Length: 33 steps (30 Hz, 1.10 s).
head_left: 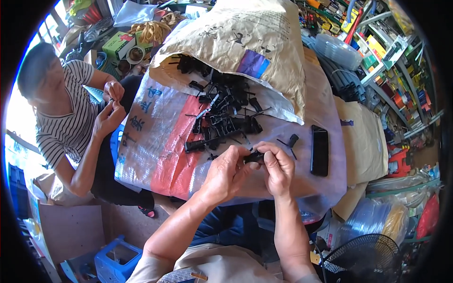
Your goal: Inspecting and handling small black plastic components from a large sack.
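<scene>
Between my two hands is a small black plastic part (254, 157), held just above the near edge of the covered table. The fingers of my left hand (227, 170) are closed on its left side. My right hand (277, 170) pinches it from the right with thumb and forefinger. Just beyond lies a loose pile of similar black plastic parts (225, 118), some with thin black stems, spilling from the mouth of a large paper sack (264, 33). One separate black part (293, 140) lies to the right of the pile. Fingers hide much of the held part.
A black phone (319, 151) lies on the woven plastic sheet (141, 165) to the right. At the left another person (71, 108) sits, hands together. Crowded shelves (396, 61) stand at right. A blue stool (118, 259) and a fan (361, 259) are near me.
</scene>
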Each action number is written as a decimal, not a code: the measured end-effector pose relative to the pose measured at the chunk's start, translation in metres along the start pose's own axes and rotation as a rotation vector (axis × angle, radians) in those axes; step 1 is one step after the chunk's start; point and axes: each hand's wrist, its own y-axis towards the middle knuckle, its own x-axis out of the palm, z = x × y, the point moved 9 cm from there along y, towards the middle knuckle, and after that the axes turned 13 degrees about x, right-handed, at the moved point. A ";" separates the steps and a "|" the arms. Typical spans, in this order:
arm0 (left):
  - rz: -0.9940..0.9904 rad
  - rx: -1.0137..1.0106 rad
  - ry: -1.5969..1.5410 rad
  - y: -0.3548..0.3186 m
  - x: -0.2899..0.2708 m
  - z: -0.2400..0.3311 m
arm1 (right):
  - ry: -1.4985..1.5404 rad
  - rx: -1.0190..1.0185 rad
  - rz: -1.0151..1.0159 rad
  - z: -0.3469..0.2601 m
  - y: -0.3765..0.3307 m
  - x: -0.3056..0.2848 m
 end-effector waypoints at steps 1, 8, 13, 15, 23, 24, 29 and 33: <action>0.080 0.044 -0.032 0.002 -0.001 0.001 | -0.061 -0.016 0.021 -0.001 0.000 0.001; 0.124 0.127 0.104 0.000 -0.001 0.004 | -0.082 0.141 -0.024 0.019 -0.002 0.004; 0.128 0.173 0.103 -0.001 -0.001 0.003 | -0.126 0.121 -0.070 0.023 -0.003 0.006; 0.129 0.158 0.115 -0.004 0.000 0.000 | -0.074 0.178 -0.073 0.029 -0.004 0.007; 0.145 0.177 0.211 -0.006 0.005 0.003 | -0.122 0.185 -0.078 0.028 -0.004 0.008; 0.141 0.209 0.241 -0.006 0.006 0.007 | -0.137 0.167 -0.078 0.029 -0.004 0.007; 0.098 0.304 0.234 -0.006 0.009 0.016 | -0.134 0.105 -0.080 0.024 -0.006 0.007; 0.110 0.024 -0.036 -0.011 0.006 -0.008 | 0.022 0.229 -0.085 0.023 -0.008 0.006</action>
